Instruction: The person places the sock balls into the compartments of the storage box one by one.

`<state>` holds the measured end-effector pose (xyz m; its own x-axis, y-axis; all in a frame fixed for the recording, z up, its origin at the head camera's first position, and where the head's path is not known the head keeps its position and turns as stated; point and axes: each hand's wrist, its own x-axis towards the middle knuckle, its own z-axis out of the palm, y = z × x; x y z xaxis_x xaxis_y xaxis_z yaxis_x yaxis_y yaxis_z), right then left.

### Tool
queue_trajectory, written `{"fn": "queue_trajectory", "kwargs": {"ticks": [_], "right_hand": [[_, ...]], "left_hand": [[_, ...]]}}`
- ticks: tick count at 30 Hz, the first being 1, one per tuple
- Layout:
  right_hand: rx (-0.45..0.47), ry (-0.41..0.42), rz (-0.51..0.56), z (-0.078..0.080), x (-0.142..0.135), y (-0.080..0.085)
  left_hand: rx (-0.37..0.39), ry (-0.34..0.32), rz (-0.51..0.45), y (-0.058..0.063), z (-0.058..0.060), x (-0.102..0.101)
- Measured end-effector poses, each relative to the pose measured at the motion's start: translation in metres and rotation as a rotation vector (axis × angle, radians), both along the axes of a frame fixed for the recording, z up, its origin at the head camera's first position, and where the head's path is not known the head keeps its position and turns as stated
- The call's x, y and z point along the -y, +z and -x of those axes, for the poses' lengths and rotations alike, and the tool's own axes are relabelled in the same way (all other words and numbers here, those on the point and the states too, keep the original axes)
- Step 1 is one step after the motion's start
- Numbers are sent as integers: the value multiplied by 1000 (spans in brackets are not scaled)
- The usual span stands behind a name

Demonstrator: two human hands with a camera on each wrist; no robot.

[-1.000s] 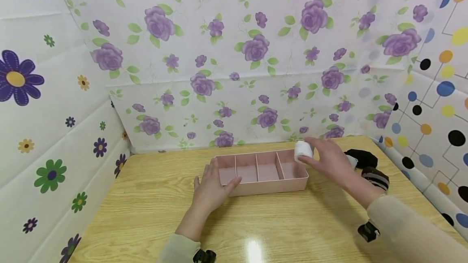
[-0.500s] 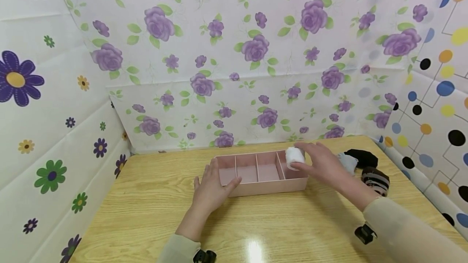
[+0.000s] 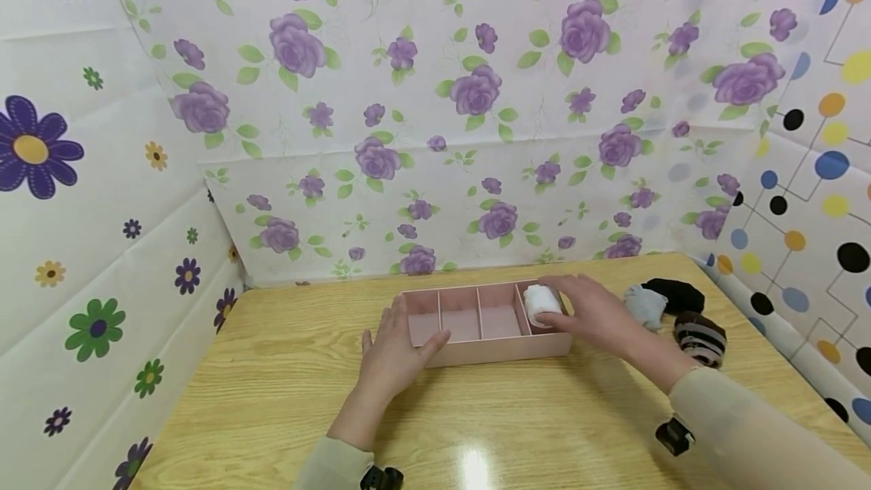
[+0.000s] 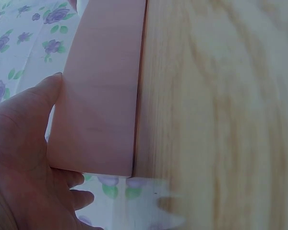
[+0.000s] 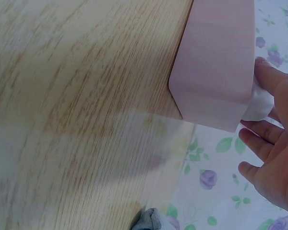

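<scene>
A pink box point(image 3: 500, 351) with a row of open compartments stands on the table. My left hand point(image 3: 391, 350) rests against its left end, fingers extended along that end and thumb over the front rim; the left wrist view shows the thumb touching the box's upper edge. My right hand point(image 3: 595, 314) pinches a rolled white sock point(image 3: 541, 304) between thumb and fingers, inside the rightmost compartment. In the right wrist view, a bit of the white sock point(image 5: 259, 104) shows past the box wall. The other compartments hold nothing visible.
Right of the box lie a grey bundled sock point(image 3: 645, 305), a black one point(image 3: 674, 296) and a brown striped one point(image 3: 701, 339). The wooden table point(image 3: 272, 376) ends at flower-printed cloth behind and to the left, and dotted cloth on the right.
My right hand has moved left and down, carrying the white sock from the box's right end into the rightmost compartment. The grey sock has come into fuller view. My left hand has stayed put.
</scene>
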<state>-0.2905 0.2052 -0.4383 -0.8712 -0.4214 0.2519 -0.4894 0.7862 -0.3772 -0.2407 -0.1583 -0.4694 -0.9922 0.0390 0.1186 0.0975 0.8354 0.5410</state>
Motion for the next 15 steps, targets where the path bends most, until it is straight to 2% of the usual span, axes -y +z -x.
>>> {"fn": "queue_trajectory", "kwargs": {"ticks": [15], "right_hand": [[28, 41, 18, 1, -4, -3]], "left_hand": [[-1, 2, 7, -1, 1, 0]]}}
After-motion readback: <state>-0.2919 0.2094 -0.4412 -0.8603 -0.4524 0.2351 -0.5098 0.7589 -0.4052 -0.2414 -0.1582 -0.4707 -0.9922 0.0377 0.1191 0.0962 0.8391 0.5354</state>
